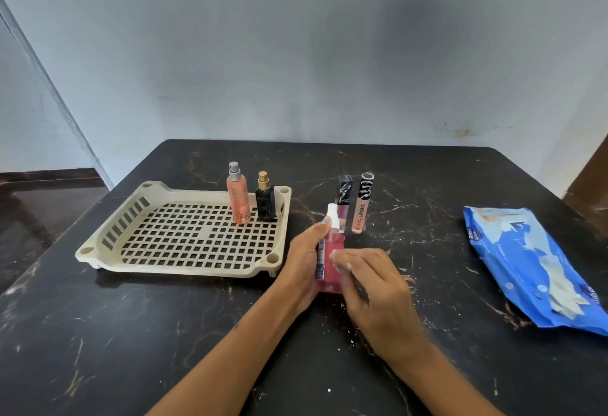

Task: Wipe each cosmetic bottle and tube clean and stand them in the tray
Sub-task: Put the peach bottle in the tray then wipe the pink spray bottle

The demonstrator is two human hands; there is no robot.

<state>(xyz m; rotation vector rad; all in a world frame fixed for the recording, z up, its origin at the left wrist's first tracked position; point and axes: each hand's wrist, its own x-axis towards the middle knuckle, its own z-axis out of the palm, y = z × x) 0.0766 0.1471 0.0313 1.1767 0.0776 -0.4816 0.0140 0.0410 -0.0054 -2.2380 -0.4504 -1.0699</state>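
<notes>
My left hand (304,261) grips a pink spray bottle (330,251) with a white nozzle, held upright above the table. My right hand (371,287) presses a small white wipe (339,259) against the bottle's right side; the wipe is mostly hidden under the fingers. A cream slotted tray (184,244) lies to the left. In its far right corner stand a peach spray bottle (238,195) and a small black perfume bottle (265,200). Just behind my hands, upright on the table, are a dark-capped lip tube (343,196) and a nude lip gloss tube (361,205).
A blue pack of wet wipes (533,267) lies at the right, a white wipe sticking out of its opening. The black marbled table (164,333) ends against a pale wall at the back. Dark floor shows beyond the left edge.
</notes>
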